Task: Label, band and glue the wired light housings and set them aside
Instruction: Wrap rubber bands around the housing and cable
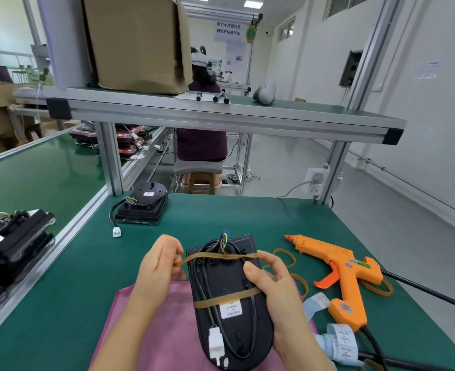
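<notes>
- Far left, on the green conveyor: I see a stack of black housings (pixel 12 236) with bands and wires on them, well apart from the work.
- Back left of the green table (pixel 274 215): a banded housing (pixel 143 204) lies flat, its lead trailing to a small white plug (pixel 117 232) on the mat.
- Left of centre: the left hand (pixel 159 266) pinches one end of a tan rubber band (pixel 215 257) between thumb and fingers, drawing it taut to the left of the piece.
- Centre, nearest my camera: the light housing (pixel 229 303) lies back-up on a pink cloth (pixel 167 330). The stretched band crosses its far end, just below the coloured wires (pixel 224 241). A second band (pixel 226 299) already circles its middle, above a white label (pixel 231 309). The black lead loops over the back and ends in a white connector (pixel 216 341).
- Right of centre: the right hand (pixel 271 285) grasps the housing's right edge, thumb on top and fingers curled round the side, where the taut band's other end meets them.
- Just beyond that hand: loose rubber bands (pixel 285 257) lie on the mat.
- Right: an orange glue gun (pixel 346 271) rests on its side, nozzle pointing left, cord running off towards me.
- Lower right: a strip of labels (pixel 341 341) lies beside the gun's handle.
</notes>
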